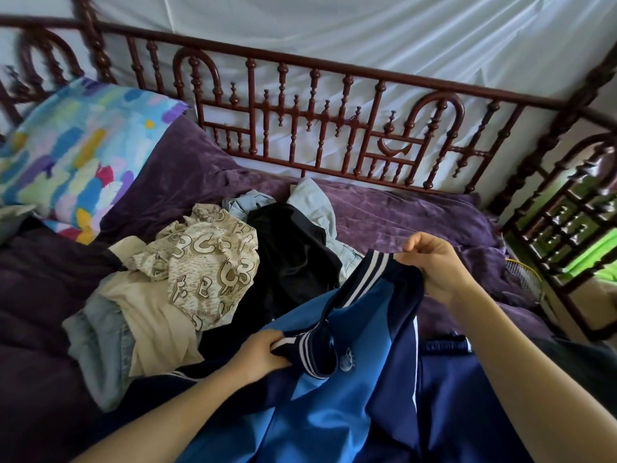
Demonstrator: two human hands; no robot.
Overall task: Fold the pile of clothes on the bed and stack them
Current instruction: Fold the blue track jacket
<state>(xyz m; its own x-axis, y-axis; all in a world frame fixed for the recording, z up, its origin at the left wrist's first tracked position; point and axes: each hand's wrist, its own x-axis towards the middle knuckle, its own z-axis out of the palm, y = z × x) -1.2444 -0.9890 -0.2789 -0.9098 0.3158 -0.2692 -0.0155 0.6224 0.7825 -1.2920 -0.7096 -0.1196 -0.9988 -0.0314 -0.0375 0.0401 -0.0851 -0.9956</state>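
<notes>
A blue and navy sports jacket [350,379] with white-striped trim hangs between my hands over the near side of the bed. My left hand [257,355] grips its striped collar edge at lower centre. My right hand [434,265] pinches another striped edge higher up and to the right. Behind the jacket lies an unfolded pile: a beige patterned shirt [207,262], a black garment [293,252], a cream piece [150,319], pale denim [100,349] and a light blue piece [314,202].
The bed is covered by a purple blanket [400,215]. A multicoloured pillow [73,152] sits at the far left. A dark red carved wooden rail [334,128] runs along the far side and right end. White cloth hangs behind it.
</notes>
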